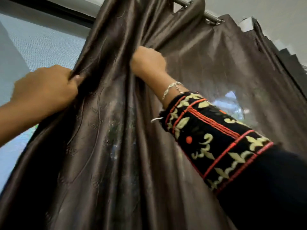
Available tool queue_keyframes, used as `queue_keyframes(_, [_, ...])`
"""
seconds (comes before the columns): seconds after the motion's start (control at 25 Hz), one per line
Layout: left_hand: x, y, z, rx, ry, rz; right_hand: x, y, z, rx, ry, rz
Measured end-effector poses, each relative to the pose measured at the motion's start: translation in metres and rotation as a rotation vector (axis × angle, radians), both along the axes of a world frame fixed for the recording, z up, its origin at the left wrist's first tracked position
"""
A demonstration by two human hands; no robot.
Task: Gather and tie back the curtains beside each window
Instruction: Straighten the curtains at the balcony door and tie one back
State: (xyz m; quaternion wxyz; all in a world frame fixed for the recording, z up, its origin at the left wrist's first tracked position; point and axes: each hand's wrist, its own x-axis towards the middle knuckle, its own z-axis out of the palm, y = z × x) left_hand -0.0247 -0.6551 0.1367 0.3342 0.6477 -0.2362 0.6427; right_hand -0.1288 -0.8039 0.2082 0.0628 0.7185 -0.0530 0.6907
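A shiny dark brown curtain (pixel 207 67) hangs by eyelets from a metal rod (pixel 211 16) at the top. My left hand (pixel 44 87) grips the curtain's left edge, with folds bunched in its curled fingers. My right hand (pixel 148 61) reaches up higher and grips a fold near the middle, pulling the cloth into creases. The right arm wears a black embroidered sleeve and a silver bracelet. The right fingertips are hidden in the fabric.
A bright window (pixel 43 45) with a pale sheer screen shows to the left of the curtain. A dark frame runs above it. White wall (pixel 265 9) lies at the upper right. More curtain pleats hang along the right edge.
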Motion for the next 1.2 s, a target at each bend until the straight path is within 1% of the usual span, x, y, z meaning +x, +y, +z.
queue_keyframes(0.08, [0.024,0.008,0.004,0.006,-0.023,-0.008,0.006,0.026,0.002,-0.058,-0.001,0.072])
queue_keyframes(0.12, [0.034,0.01,0.007,0.032,-0.007,-0.009,0.01,0.038,0.004,-0.11,-0.014,0.098])
queue_keyframes(0.2, [0.033,0.005,0.013,0.077,0.028,-0.058,0.019,0.054,0.007,-0.214,-0.008,0.13])
queue_keyframes(0.24, [0.024,-0.001,0.011,0.084,0.036,-0.077,0.021,0.056,0.009,-0.233,0.019,0.127])
queue_keyframes(0.32, [-0.004,-0.013,-0.003,0.065,0.028,-0.085,0.021,0.049,0.011,-0.18,0.075,0.139])
queue_keyframes(0.36, [-0.018,-0.019,-0.008,0.033,0.019,-0.081,0.018,0.036,0.012,-0.122,0.112,0.189])
queue_keyframes(0.4, [-0.025,-0.025,-0.011,0.009,0.009,-0.08,0.013,0.02,0.012,-0.044,0.186,0.319])
queue_keyframes(0.44, [-0.03,-0.03,-0.013,-0.006,0.006,-0.084,0.004,0.002,0.007,0.051,0.282,0.525])
queue_keyframes(0.48, [-0.032,-0.034,-0.014,-0.013,0.004,-0.084,-0.004,-0.016,0.002,0.126,0.329,0.703])
queue_keyframes(0.52, [-0.032,-0.037,-0.013,-0.017,0.003,-0.09,-0.01,-0.037,-0.002,0.145,0.284,0.748])
queue_keyframes(0.56, [-0.031,-0.04,-0.012,-0.016,0.001,-0.105,-0.016,-0.059,-0.004,0.12,0.167,0.632])
queue_keyframes(0.64, [-0.029,-0.045,-0.012,-0.026,0.008,-0.136,-0.028,-0.103,-0.007,0.043,-0.148,0.216])
queue_keyframes(0.68, [-0.027,-0.048,-0.014,-0.029,0.013,-0.147,-0.037,-0.122,-0.008,0.043,-0.246,0.044])
queue_keyframes(0.72, [-0.026,-0.05,-0.015,-0.031,0.018,-0.162,-0.047,-0.14,-0.01,0.077,-0.286,-0.081])
queue_keyframes(0.76, [-0.024,-0.053,-0.016,-0.034,0.026,-0.181,-0.056,-0.154,-0.011,0.149,-0.275,-0.174])
queue_keyframes(0.8, [-0.023,-0.055,-0.018,-0.041,0.032,-0.201,-0.064,-0.166,-0.011,0.254,-0.216,-0.233])
queue_keyframes(0.88, [-0.023,-0.059,-0.021,-0.058,0.04,-0.221,-0.076,-0.184,-0.008,0.437,-0.059,-0.235])
queue_keyframes(0.96, [-0.023,-0.063,-0.024,-0.063,0.053,-0.233,-0.079,-0.194,-0.007,0.518,0.105,-0.121])
queue_keyframes(1.04, [-0.025,-0.064,-0.025,-0.067,0.056,-0.235,-0.075,-0.189,-0.011,0.484,0.14,-0.103])
queue_keyframes(1.12, [-0.027,-0.063,-0.027,-0.063,0.055,-0.222,-0.069,-0.174,-0.017,0.397,0.079,-0.125])
queue_keyframes(1.2, [-0.026,-0.06,-0.028,-0.063,0.054,-0.209,-0.059,-0.149,-0.022,0.325,0.051,-0.09])
